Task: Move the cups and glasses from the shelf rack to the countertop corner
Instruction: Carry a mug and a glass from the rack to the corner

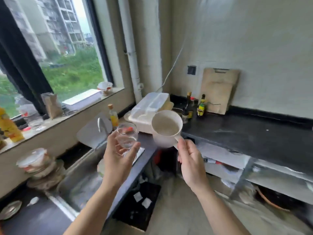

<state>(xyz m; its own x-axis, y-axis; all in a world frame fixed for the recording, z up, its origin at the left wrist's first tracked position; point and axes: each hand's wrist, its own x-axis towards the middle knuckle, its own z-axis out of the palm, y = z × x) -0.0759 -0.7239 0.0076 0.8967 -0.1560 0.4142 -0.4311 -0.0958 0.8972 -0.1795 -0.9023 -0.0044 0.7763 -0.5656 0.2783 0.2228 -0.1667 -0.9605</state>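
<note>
the dark table (254,133) runs out beyond and to the right of the right hand, and a steel sink (81,182) sits below the left hand. past both hands, in the corner, stands a white plastic box (149,109). the cream cup (166,128) is up in the air above the table edge, its mouth tipped toward us, the right hand (191,163) closed around its handle. just left of it the left hand (118,158) curls thumb and fingers round a clear glass (127,136), also held aloft.
</note>
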